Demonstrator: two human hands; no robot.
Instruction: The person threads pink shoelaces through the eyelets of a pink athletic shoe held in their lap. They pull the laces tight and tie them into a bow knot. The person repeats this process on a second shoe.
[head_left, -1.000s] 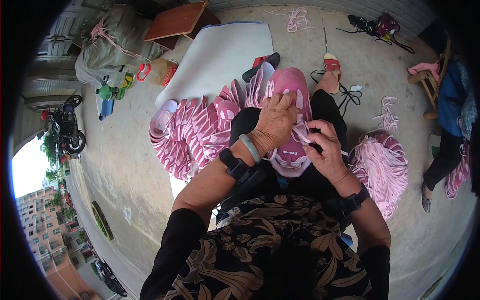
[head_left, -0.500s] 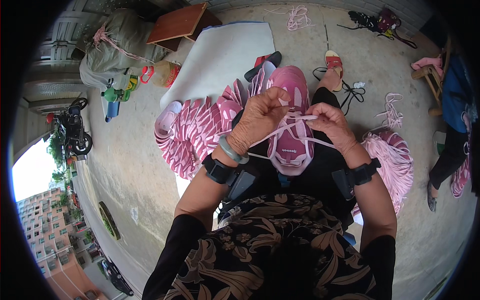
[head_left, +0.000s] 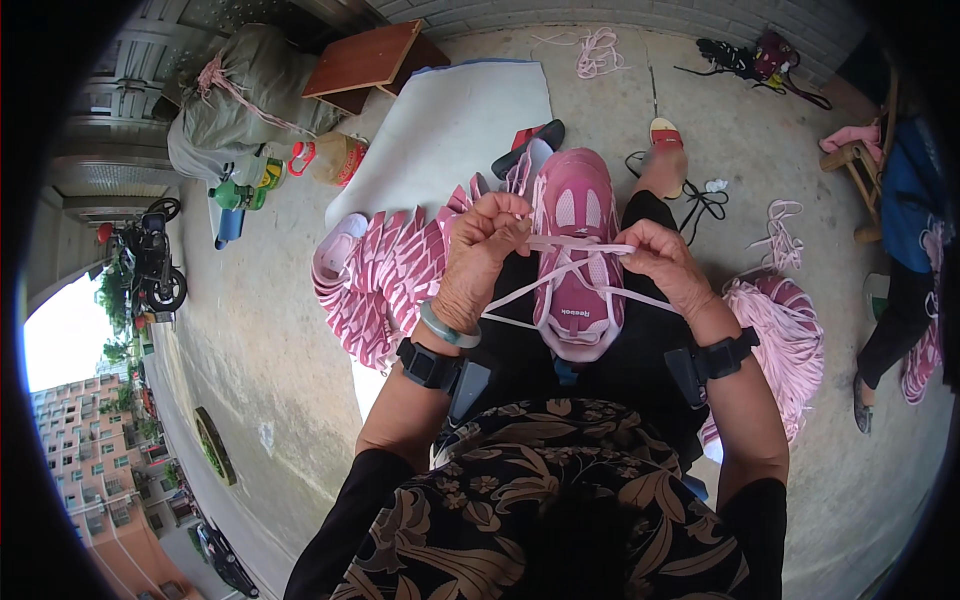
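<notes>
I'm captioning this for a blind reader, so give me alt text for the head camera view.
Seen from above, a seated person's left hand and right hand pull a pale pink lace taut across a pink sneaker resting on their lap. A fanned row of pink shoe parts lies on the concrete floor to their left, and a heap of pink laces to their right.

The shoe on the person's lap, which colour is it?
The shoe is pink, with pale pink laces; the head view shows it best.
</notes>
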